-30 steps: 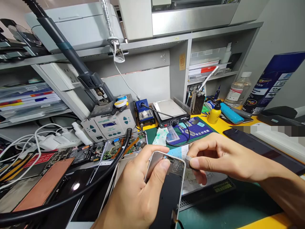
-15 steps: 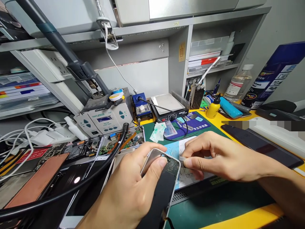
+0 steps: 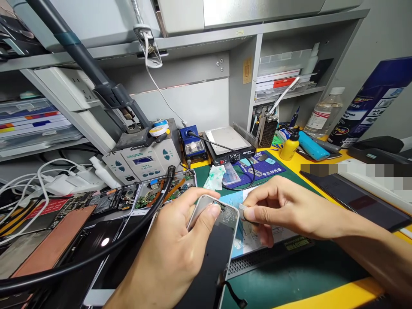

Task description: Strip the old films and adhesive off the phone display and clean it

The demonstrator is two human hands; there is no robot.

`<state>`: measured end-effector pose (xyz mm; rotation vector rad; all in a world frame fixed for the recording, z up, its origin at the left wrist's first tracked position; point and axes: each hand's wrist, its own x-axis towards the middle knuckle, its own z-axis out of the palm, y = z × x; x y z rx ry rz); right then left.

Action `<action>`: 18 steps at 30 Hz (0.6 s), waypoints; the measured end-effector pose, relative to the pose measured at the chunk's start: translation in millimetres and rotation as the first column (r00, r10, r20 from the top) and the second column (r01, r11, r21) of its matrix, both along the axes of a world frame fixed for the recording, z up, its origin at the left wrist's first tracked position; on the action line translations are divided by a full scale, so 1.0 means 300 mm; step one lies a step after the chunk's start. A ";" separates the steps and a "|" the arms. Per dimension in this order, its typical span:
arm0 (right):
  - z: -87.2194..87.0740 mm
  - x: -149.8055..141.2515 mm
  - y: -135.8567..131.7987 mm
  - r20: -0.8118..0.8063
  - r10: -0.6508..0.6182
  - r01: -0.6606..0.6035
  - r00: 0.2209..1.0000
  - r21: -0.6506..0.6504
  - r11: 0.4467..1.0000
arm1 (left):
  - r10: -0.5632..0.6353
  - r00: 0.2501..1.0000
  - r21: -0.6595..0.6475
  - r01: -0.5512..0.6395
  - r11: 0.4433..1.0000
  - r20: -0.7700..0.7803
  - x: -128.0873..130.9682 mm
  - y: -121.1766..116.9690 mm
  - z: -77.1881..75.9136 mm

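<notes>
My left hand [image 3: 174, 253] grips an opened phone frame [image 3: 214, 253] with a silver rim and dark inside, its thumb pressed near the top end. My right hand [image 3: 283, 210] is closed in a pinch on a small grey part [image 3: 243, 207], held right at the phone's upper right corner. A thin black flex cable [image 3: 234, 294] hangs from the phone's lower end. Under both hands lies a light blue printed sheet [image 3: 247, 238] on a green mat [image 3: 299, 279].
A thick black hose [image 3: 96, 253] crosses the left side above opened phones and circuit boards [image 3: 161, 193]. Behind stand a grey soldering station [image 3: 141, 159], a small blue unit [image 3: 192, 146], a hot plate [image 3: 228, 143], a yellow bottle [image 3: 289, 148] and a clear bottle [image 3: 323, 116]. A dark panel [image 3: 357, 199] lies right.
The view has shifted slightly. Both hands and the phone have drifted a little left and up. The right hand's pinch stays at the phone's top corner.
</notes>
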<state>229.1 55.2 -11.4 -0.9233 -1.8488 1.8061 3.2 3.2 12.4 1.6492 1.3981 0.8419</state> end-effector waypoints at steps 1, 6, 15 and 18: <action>-0.006 -0.002 0.001 -0.029 -0.012 0.012 0.999 -0.017 1.000 | 0.019 1.000 0.015 -0.019 1.000 -0.006 0.000 0.002 -0.002; -0.030 -0.017 0.003 -0.129 -0.077 0.069 0.989 -0.063 0.996 | 0.067 0.997 0.013 -0.067 0.998 0.028 0.003 0.003 -0.015; -0.012 -0.012 -0.001 -0.046 -0.026 0.025 0.999 -0.011 1.000 | -0.018 0.999 -0.023 0.019 1.000 0.043 -0.019 0.013 -0.034; -0.009 -0.004 0.004 0.010 0.034 -0.034 0.999 -0.014 0.999 | -0.106 0.993 -0.081 0.111 0.991 0.058 -0.029 0.024 -0.040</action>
